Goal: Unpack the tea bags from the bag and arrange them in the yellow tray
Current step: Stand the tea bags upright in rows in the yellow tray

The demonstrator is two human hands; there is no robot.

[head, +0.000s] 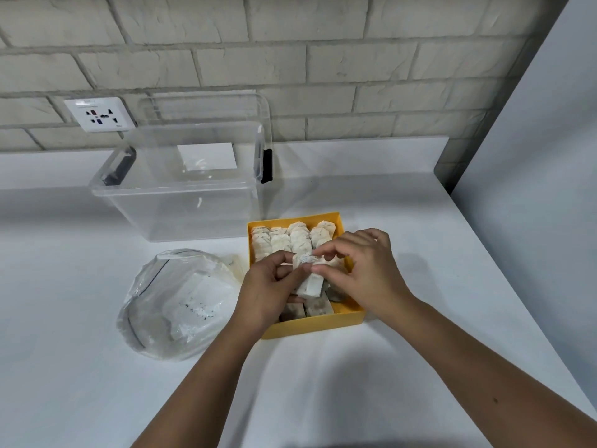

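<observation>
Tea bags (284, 242), pale, speckled, rowed

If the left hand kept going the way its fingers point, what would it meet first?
The left hand points up and right at the tea bag it already pinches; beyond that, probably the right hand, though depth is unclear.

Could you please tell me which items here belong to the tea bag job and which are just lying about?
Part of the job:
- square yellow plastic tray
- crumpled clear plastic bag
- white paper tea bag in the grip of left hand and right hand

Lying about:
- large clear plastic storage box
- white wall socket
</observation>
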